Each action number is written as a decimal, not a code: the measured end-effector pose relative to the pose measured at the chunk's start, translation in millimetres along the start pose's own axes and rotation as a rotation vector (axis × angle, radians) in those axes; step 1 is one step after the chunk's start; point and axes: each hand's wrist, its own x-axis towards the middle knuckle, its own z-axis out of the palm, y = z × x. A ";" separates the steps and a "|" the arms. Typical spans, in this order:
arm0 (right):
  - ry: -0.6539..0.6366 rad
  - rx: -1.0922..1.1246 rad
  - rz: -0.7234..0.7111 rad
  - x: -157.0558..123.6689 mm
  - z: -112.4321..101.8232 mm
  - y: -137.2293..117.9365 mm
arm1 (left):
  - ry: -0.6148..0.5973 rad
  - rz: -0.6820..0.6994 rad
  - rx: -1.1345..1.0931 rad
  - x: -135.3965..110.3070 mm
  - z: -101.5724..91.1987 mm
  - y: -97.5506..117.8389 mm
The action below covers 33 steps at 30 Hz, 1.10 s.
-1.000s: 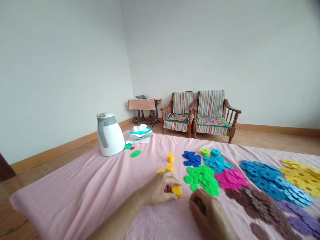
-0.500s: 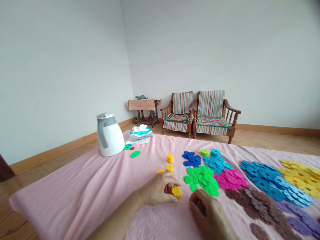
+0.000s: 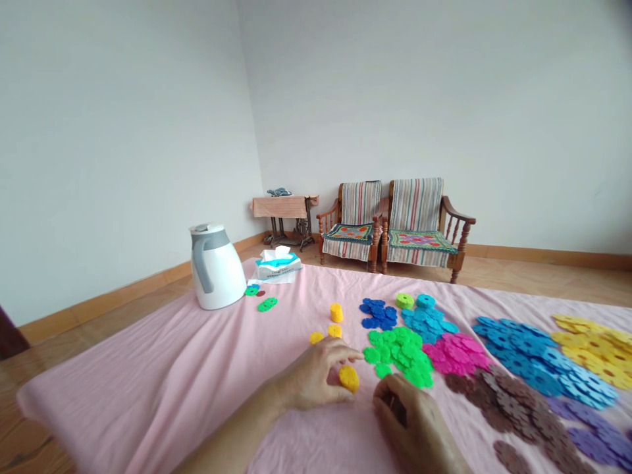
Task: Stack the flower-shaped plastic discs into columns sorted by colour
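Observation:
My left hand (image 3: pixel 318 374) has its thumb and fingers spread around a small yellow stack of notched discs (image 3: pixel 348 378), its fingertips apart from the stack's face. Just beyond its knuckles stand more short yellow stacks (image 3: pixel 336 312), the nearer ones partly behind the hand. My right hand (image 3: pixel 412 415) rests on the cloth to the right with fingers curled in and closed; whatever is inside them is hidden. Close past it lies a heap of green discs (image 3: pixel 399 352), with pink discs (image 3: pixel 458 354) beside that heap.
Dark blue discs (image 3: pixel 379 314), light blue discs (image 3: pixel 427 322), brown discs (image 3: pixel 523 408), purple discs (image 3: pixel 597 434) and yellow discs (image 3: pixel 597 349) lie in heaps on the pink cloth (image 3: pixel 148 368). A white jug (image 3: pixel 220 273) and tissue pack (image 3: pixel 277 264) stand at the back left.
My left fingers have spread and let go of the yellow stack, which stays on the cloth between them. The right hand is nearly unmoved.

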 end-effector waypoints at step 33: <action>0.036 0.009 -0.032 0.0 0.2 0.4 | -0.080 0.056 0.226 -0.8 -1.0 4.5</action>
